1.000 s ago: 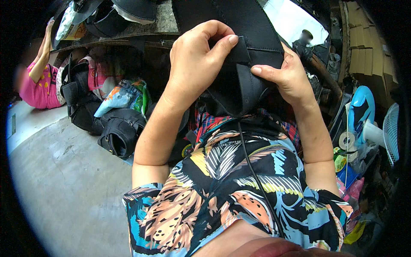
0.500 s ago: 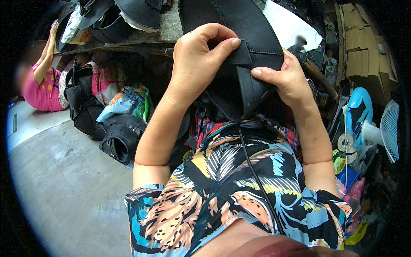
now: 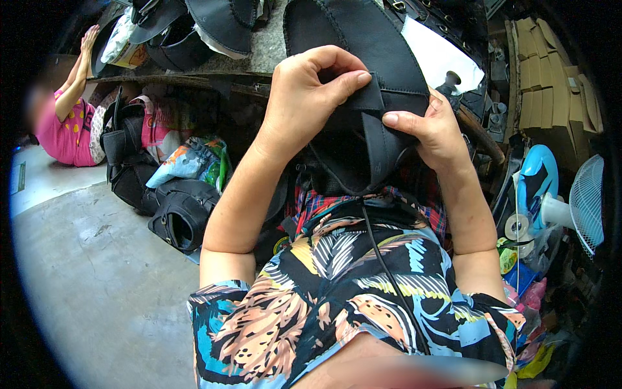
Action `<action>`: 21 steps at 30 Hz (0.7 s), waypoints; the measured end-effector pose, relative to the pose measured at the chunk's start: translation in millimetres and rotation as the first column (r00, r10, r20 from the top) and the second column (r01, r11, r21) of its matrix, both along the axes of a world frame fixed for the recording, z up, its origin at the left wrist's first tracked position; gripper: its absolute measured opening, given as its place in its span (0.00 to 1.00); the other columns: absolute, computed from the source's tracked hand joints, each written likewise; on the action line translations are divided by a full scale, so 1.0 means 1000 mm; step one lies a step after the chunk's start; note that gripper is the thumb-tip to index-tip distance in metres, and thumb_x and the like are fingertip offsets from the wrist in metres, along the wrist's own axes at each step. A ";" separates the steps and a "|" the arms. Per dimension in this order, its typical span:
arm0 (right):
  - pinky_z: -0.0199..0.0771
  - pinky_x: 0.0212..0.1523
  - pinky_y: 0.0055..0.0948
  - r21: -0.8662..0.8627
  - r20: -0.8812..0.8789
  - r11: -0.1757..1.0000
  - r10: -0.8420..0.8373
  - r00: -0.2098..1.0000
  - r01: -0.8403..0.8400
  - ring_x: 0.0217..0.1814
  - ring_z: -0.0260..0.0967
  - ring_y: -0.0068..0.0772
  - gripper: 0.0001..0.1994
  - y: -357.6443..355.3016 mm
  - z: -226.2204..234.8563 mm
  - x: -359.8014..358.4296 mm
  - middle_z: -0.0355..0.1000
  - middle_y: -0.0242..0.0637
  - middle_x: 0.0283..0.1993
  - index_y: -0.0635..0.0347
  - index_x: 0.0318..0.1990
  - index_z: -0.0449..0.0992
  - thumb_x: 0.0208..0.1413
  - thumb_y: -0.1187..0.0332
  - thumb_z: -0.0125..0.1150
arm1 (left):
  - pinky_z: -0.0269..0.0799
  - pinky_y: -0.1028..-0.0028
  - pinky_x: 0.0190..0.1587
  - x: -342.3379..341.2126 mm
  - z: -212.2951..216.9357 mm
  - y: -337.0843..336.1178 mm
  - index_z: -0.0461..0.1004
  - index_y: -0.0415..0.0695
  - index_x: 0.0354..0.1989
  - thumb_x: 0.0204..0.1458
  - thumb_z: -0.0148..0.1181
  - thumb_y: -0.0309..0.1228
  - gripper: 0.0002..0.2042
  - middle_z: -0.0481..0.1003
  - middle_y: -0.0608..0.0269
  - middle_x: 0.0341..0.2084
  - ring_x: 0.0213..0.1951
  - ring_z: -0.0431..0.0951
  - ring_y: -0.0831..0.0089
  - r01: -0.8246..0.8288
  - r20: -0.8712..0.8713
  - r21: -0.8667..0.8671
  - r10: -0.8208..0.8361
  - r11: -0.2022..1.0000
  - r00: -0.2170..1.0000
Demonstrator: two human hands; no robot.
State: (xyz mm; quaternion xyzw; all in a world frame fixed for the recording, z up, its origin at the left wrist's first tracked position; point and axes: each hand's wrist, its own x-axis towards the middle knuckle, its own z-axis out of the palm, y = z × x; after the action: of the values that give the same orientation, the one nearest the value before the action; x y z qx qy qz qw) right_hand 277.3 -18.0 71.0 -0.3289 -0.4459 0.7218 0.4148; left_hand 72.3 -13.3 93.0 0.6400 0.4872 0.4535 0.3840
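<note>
Head view: the black stitched piece (image 3: 350, 32) is held up in front of the person's body, its broad panel reaching out over the near edge of the counter (image 3: 267, 61); whether it touches there, I cannot tell. The left hand (image 3: 317, 87) pinches a short band between thumb and bent fingers; the right hand (image 3: 433, 129) presses its thumb on the piece, beside the top of a hanging strap (image 3: 382, 152), its other fingers wrapped behind the edge. The step in hand looks like handling this join; the next move seems to call for a steady right grip and small, careful thumb work at the left.

Just beyond the piece, a white sheet (image 3: 437, 55) lies to the right and black curved parts (image 3: 223, 23) to the left, so sideways swings up there would be tight. A fan (image 3: 586, 204) stands beyond the right elbow. The widest stretch of grey floor (image 3: 91, 285) spreads left of the body, past a black rolled item (image 3: 178, 217).
</note>
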 end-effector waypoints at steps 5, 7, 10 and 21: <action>0.75 0.53 0.29 -0.010 0.043 1.000 0.004 0.999 -0.003 0.47 0.75 0.27 0.26 0.001 0.002 -0.001 0.76 0.37 0.47 0.67 0.55 0.70 0.46 0.79 0.69 | 0.72 0.82 0.30 0.002 -0.004 0.003 0.81 0.37 0.33 0.50 0.67 0.29 0.07 0.79 0.64 0.22 0.27 0.77 0.83 -0.029 0.047 0.019 0.028 0.999 0.999; 0.75 0.53 0.29 0.001 0.031 1.000 -0.003 1.000 0.003 0.46 0.75 0.27 0.26 0.001 0.002 -0.001 0.76 0.37 0.47 0.67 0.55 0.70 0.46 0.79 0.69 | 0.72 0.82 0.30 0.001 -0.007 0.004 0.81 0.37 0.34 0.50 0.67 0.29 0.07 0.79 0.63 0.23 0.27 0.77 0.82 -0.037 0.026 0.029 0.036 0.999 0.999; 0.77 0.50 0.28 0.023 0.035 1.000 -0.005 0.999 0.004 0.45 0.76 0.27 0.25 0.002 0.001 -0.003 0.76 0.38 0.46 0.67 0.54 0.70 0.46 0.77 0.69 | 0.73 0.80 0.31 0.000 -0.009 0.005 0.81 0.38 0.34 0.50 0.67 0.29 0.08 0.80 0.61 0.24 0.27 0.79 0.80 -0.049 0.010 0.037 0.049 0.998 0.999; 0.77 0.52 0.29 -0.039 0.027 0.999 0.006 1.000 -0.005 0.45 0.76 0.28 0.24 0.001 0.000 -0.001 0.76 0.38 0.46 0.67 0.53 0.71 0.46 0.78 0.69 | 0.69 0.84 0.35 0.002 -0.003 -0.003 0.79 0.36 0.35 0.52 0.66 0.27 0.07 0.78 0.68 0.27 0.31 0.75 0.85 -0.037 0.010 0.000 0.037 0.999 0.999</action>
State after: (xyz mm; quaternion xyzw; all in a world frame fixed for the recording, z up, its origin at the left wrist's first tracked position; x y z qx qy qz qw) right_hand 276.2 -17.4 70.8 -0.3451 -0.4384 0.7270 0.4002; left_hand 73.9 -16.1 90.4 0.6288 0.4969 0.4636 0.3779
